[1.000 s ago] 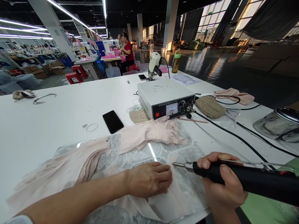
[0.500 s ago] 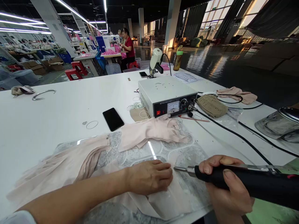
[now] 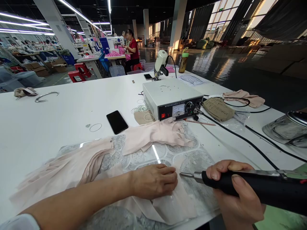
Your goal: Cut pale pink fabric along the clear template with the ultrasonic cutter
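Observation:
My left hand (image 3: 153, 180) lies palm down, fingers curled together, pressing pale pink fabric (image 3: 168, 204) onto a clear patterned plate (image 3: 192, 159). My right hand (image 3: 236, 195) is wrapped round a black handheld tool (image 3: 254, 188), held level. The tool's metal tip (image 3: 187, 174) points left and ends just beside my left fingertips, over the fabric. A black cable (image 3: 235, 135) runs from the tool side toward the white control box (image 3: 171, 99) behind the plate. More pink fabric pieces (image 3: 155, 134) lie across the plate's far and left parts.
A black phone (image 3: 116, 121) lies left of the box, with thin wire rings (image 3: 95, 127) nearby. Tan padded pieces (image 3: 217, 108), pink cloth (image 3: 242, 95) and a metal lid (image 3: 285, 127) sit to the right. A bottle (image 3: 183, 63) stands at the far edge. A person in red works at a distant table.
The tool and my right hand have sunk slightly lower toward the fabric; my left hand stays pressed in the same place.

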`<action>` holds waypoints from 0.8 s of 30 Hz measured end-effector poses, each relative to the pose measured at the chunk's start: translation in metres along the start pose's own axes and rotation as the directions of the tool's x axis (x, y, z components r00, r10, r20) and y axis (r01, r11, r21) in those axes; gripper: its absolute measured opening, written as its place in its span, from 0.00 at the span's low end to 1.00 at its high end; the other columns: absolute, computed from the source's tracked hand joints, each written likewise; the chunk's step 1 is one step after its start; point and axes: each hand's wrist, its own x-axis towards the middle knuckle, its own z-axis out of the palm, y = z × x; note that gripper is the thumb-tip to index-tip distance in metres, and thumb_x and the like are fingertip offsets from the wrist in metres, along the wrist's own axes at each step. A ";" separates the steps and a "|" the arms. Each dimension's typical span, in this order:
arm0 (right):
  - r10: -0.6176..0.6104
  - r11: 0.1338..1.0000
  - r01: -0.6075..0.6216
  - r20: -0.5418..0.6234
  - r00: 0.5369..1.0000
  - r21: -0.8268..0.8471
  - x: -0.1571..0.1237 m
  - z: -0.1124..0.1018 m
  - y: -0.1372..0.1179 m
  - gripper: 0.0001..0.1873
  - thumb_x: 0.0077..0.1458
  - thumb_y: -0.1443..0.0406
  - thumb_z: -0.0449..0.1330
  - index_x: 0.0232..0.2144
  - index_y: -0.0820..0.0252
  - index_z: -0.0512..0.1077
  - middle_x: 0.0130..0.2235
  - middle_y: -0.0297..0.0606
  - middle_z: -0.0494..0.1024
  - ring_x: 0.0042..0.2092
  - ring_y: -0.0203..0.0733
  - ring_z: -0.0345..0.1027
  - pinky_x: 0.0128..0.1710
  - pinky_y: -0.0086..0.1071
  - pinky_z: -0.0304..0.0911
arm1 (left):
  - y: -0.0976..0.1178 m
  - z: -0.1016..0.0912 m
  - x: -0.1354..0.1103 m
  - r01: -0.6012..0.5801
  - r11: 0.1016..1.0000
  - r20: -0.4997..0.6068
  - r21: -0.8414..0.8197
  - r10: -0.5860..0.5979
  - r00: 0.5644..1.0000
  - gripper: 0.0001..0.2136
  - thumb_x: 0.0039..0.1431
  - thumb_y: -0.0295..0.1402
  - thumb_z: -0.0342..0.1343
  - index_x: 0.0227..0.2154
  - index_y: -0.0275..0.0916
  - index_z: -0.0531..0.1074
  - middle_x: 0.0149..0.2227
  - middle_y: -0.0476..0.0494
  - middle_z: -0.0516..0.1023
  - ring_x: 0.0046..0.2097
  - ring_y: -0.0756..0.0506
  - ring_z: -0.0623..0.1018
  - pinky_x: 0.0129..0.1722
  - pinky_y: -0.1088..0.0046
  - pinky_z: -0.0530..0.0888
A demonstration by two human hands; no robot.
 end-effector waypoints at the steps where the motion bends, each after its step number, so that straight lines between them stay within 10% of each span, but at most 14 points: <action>1: 0.003 1.000 -0.003 -0.005 1.000 0.004 -0.001 0.000 -0.001 0.04 0.47 0.65 0.60 0.28 0.57 0.68 0.26 0.31 0.67 0.23 0.34 0.62 0.21 0.32 0.66 | 0.000 0.000 0.000 -0.001 1.000 -0.002 0.002 0.001 1.000 0.13 0.69 0.31 0.47 0.45 0.26 0.72 0.48 0.34 0.74 0.54 0.39 0.71 0.53 0.66 0.69; 24: 0.018 0.991 -0.008 0.071 0.997 -0.137 -0.009 -0.006 -0.003 0.12 0.49 0.58 0.62 0.36 0.54 0.68 0.33 0.38 0.69 0.30 0.44 0.68 0.28 0.46 0.69 | 0.000 0.001 0.000 -0.001 1.000 0.024 0.010 0.001 1.000 0.15 0.71 0.31 0.43 0.47 0.26 0.72 0.50 0.35 0.73 0.54 0.39 0.70 0.52 0.66 0.69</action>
